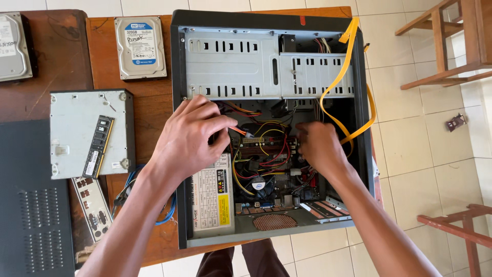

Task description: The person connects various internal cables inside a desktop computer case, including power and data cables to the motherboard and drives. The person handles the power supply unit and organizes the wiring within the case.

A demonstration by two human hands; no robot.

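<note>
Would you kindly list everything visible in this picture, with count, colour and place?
computer case: one, black, open on the wooden table
power supply: one, grey, lower left inside the case
yellow flat cable: one, looping at the case's right side
cooler fan: one, black, on the board
hard drives: two, silver, upper left of the table
optical drive: one, grey, left of the case
memory stick: one, black, lying on the optical drive
side panel: one, dark grey, bottom left
blue cable: one, beside the case
wooden chairs: two, at right on the tiled floor
left hand: among the wires
right hand: inside the case

Yellow cable (pixel 335 77), blk case (pixel 177 128), blue cable (pixel 166 215).
</note>
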